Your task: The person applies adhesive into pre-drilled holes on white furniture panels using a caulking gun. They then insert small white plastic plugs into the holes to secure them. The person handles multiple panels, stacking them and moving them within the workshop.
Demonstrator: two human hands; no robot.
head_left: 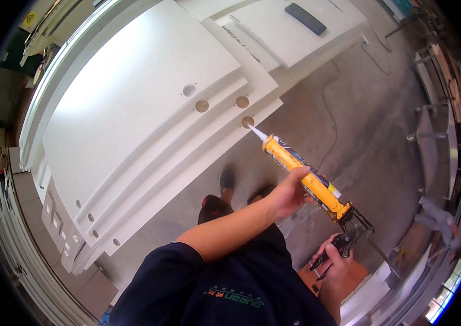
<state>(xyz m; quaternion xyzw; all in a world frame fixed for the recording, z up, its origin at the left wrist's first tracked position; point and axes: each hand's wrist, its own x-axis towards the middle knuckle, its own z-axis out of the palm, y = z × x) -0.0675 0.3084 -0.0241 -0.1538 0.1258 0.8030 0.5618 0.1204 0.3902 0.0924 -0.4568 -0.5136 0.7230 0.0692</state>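
My left fingers point(299, 173) are gripping a yellow caulking gun point(285, 153), my right fingers point(334, 254) are curling around its black handle point(343, 242), its nozzle point(257, 132) pointing at white panels point(149, 92).

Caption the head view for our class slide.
Left hand supports, right hand grips a yellow caulking gun, nozzle toward a hole in a white panel.

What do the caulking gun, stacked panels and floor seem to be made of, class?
Caulking gun: probably painted metal, its yellow coat scuffed in places. Stacked panels: likely coated wood board, smooth and white, brownish inside some holes. Floor: apparently bare concrete, dull, mottled grey.
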